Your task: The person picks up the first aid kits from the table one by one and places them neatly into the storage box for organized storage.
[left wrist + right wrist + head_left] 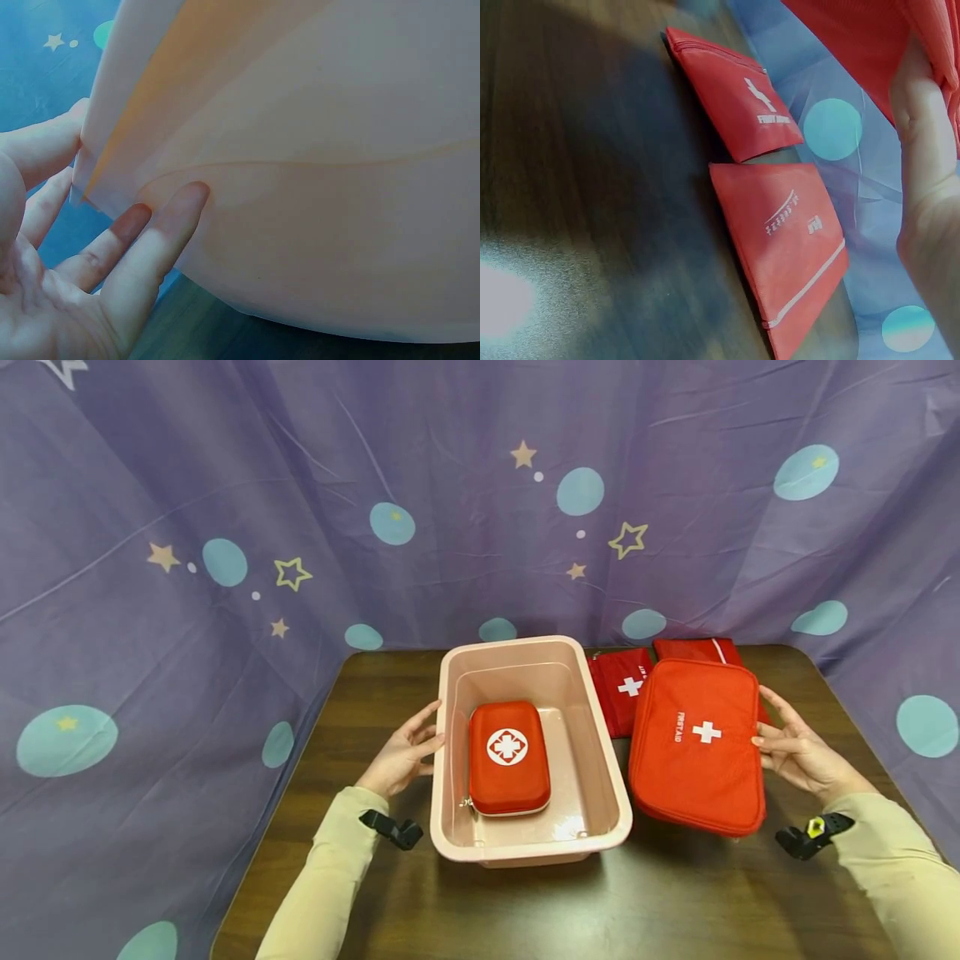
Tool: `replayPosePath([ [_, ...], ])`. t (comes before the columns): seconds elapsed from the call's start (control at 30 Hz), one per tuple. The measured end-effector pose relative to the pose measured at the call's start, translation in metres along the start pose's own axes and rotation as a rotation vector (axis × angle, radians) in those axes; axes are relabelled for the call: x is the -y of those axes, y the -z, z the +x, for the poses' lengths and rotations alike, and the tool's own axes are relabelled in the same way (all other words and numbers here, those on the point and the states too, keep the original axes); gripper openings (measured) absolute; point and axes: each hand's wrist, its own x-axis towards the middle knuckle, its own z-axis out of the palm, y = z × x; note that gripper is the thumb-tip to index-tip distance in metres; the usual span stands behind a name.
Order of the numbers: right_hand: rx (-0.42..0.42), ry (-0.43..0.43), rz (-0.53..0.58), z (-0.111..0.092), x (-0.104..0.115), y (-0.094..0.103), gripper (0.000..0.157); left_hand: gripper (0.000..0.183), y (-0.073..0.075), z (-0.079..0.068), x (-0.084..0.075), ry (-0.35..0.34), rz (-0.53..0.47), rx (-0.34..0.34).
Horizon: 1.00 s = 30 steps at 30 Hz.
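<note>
Head view, left hand: the left hand rests with straight fingers against the left outer wall of the pink tub, holding nothing.
Head view, tub: it stands mid-desk, long axis running away from the person; a small red case lies flat on its floor.
Head view, right hand: the right hand has its fingertips on the right edge of the big red bag, fingers nearly straight.
Head view, key relation: the big red bag lies just right of the tub, its left edge touching the rim, long axis away from the person; the right hand is the nearer one, the tub lying to its left.
Head view, desk: the desk also carries two flat red pouches behind the bag.
Left wrist view: fingers lie flat against the tub's wall, open.
Right wrist view: the thumb presses the bag's edge, which looks lifted; whether the fingers curl under it I cannot tell. A cross pouch and a striped pouch lie on the desk.
</note>
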Motion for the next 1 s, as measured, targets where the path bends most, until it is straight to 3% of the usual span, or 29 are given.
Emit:
replayPosePath([
  [0.5, 0.018, 0.020, 0.086, -0.001, 0.004, -0.008, 0.082, 0.066, -0.003, -0.001, -0.002, 0.008, -0.023, -0.022],
  [1.0, 0.058, 0.017, 0.103, 0.004, 0.015, -0.013, 0.079, 0.066, -0.002, -0.001, -0.002, 0.007, -0.024, -0.020],
])
